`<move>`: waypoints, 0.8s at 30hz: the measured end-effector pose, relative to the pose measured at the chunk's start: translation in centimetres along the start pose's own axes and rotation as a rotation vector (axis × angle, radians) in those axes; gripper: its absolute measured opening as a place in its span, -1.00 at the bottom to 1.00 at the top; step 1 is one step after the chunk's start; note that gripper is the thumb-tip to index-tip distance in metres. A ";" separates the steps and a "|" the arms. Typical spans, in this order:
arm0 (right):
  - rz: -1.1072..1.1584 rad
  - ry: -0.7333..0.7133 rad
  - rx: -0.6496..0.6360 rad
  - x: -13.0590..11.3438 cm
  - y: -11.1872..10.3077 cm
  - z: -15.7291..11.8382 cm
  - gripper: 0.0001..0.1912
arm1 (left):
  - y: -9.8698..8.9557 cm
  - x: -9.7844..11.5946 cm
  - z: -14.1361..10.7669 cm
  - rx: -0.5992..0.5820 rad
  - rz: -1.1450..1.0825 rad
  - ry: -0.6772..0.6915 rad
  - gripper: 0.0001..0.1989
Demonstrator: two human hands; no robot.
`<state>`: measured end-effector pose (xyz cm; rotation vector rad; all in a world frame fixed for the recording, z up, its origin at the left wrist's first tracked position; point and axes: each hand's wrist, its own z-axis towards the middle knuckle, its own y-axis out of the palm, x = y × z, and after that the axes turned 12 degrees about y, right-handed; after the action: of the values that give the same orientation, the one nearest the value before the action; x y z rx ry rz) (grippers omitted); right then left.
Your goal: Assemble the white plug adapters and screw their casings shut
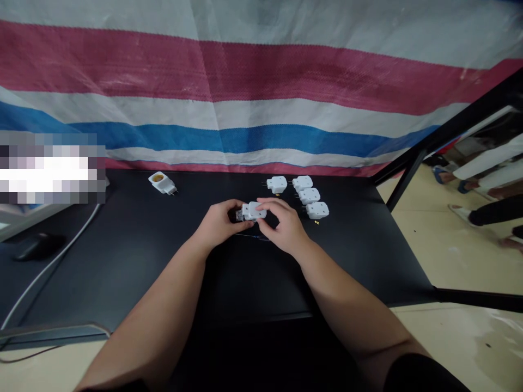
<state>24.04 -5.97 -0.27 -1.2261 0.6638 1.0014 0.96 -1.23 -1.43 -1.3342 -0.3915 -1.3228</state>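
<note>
Both hands meet over the middle of a black table (134,256). My left hand (218,224) and my right hand (284,226) together grip one white plug adapter (253,210), with a metal part showing at its left end. Just beyond my right hand lie several more white plug adapters (309,196), their prongs pointing left. A lone white lamp-socket adapter (162,183) with a yellow opening rests farther left, apart from both hands.
A striped red, white and blue tarp (245,98) hangs behind the table. A white cable (49,267) runs down the left side beside a dark object (36,246). A black frame bar (449,130) rises at right; other people's feet stand on the floor beyond.
</note>
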 end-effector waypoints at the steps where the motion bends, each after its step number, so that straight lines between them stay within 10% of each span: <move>1: -0.009 -0.007 -0.026 0.0 0.1 0.0 -0.72 | 0.2 0.0 0.0 -0.008 0.002 -0.002 -0.53; 24: -0.173 -0.121 -0.100 1.1 0.5 0.1 -0.74 | 0.1 0.2 0.0 -0.102 0.048 0.065 -0.58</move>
<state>24.11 -5.58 -1.43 -1.2760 0.4101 0.9640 1.16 -1.34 -1.30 -1.3724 -0.2484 -1.3575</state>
